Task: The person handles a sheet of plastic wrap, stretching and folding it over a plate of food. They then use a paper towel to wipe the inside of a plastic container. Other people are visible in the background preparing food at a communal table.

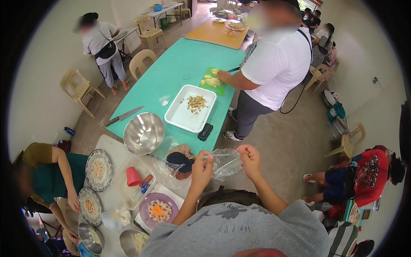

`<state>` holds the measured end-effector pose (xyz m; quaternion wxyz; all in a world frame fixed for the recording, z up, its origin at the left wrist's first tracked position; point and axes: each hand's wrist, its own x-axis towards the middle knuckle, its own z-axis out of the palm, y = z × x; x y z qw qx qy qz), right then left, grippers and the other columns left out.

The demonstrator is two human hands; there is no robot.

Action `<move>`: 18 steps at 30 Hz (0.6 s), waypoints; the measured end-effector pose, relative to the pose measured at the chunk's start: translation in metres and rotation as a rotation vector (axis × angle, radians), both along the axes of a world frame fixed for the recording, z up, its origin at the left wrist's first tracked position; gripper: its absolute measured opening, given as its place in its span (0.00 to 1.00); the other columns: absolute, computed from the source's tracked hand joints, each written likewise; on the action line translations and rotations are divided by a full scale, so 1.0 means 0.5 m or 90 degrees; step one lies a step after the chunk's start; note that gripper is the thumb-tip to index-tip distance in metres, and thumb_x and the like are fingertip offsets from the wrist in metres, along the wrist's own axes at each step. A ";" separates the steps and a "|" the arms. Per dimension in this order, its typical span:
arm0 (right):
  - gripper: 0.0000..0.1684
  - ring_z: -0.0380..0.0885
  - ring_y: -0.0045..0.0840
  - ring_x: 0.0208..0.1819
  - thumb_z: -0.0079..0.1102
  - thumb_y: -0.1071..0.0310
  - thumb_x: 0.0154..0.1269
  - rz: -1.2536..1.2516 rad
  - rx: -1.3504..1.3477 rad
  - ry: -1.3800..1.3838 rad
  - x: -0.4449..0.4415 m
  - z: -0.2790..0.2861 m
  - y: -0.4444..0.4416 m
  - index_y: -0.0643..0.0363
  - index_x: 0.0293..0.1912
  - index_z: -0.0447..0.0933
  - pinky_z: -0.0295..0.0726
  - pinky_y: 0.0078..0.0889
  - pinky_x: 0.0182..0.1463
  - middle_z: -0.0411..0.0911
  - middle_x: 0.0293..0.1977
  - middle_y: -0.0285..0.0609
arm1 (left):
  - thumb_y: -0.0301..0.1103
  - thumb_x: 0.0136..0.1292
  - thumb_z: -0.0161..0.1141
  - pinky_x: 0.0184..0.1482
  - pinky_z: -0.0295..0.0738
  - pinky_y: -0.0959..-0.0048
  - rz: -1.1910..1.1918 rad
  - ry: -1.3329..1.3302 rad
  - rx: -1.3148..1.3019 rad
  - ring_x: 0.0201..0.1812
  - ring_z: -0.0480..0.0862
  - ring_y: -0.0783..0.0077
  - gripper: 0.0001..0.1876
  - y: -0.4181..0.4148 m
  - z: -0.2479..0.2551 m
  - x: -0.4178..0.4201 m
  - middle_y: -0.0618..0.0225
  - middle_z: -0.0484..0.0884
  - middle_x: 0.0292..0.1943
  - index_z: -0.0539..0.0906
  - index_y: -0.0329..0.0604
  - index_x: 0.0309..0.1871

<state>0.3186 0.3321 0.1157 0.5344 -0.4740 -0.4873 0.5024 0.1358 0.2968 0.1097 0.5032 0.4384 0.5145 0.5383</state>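
Between my two hands a clear plastic bag or sheet [225,164] is stretched out in front of my waist. My left hand [203,167] pinches one side of it and my right hand [250,160] grips the other. Just left of my left hand, dark and brown cloth [181,162] lies beside crumpled clear plastic. Closer to my body, a purple plate [146,214] carries a mound of food topped with orange bits [157,210]. A shallow plastic tray [123,196] holds a red cup [133,176], blue-handled scissors [144,187] and a knife with a reddish-brown handle [146,180].
On the turquoise table [160,67] are a steel bowl [144,133], a large knife [125,115], a white tray [173,112] with chopped food and a black case [205,132]. One person cuts on a green board [220,91]. Another person's hand [74,201] reaches near patterned plates [84,192].
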 end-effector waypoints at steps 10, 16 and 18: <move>0.06 0.64 0.06 0.23 0.62 0.68 0.62 0.296 -0.219 -0.045 0.057 0.051 -0.063 0.60 0.37 0.79 0.61 0.13 0.27 0.72 0.23 0.24 | 0.35 0.70 0.52 0.22 0.57 0.81 0.010 0.089 0.088 0.20 0.64 0.88 0.07 0.026 -0.001 0.006 0.78 0.68 0.18 0.72 0.41 0.39; 0.12 0.73 0.18 0.45 0.66 0.66 0.59 0.445 -0.142 0.043 0.108 0.015 -0.072 0.58 0.42 0.78 0.71 0.24 0.48 0.77 0.43 0.36 | 0.40 0.72 0.49 0.19 0.61 0.85 -0.012 -0.274 -0.100 0.17 0.65 0.87 0.07 0.043 -0.018 -0.029 0.79 0.68 0.19 0.69 0.49 0.40; 0.15 0.72 0.23 0.52 0.64 0.61 0.60 0.304 -0.121 0.344 0.080 0.012 -0.079 0.58 0.43 0.76 0.72 0.31 0.55 0.74 0.51 0.40 | 0.42 0.72 0.48 0.18 0.62 0.85 0.001 -0.454 -0.196 0.18 0.67 0.85 0.08 0.041 -0.024 -0.033 0.78 0.69 0.21 0.69 0.51 0.38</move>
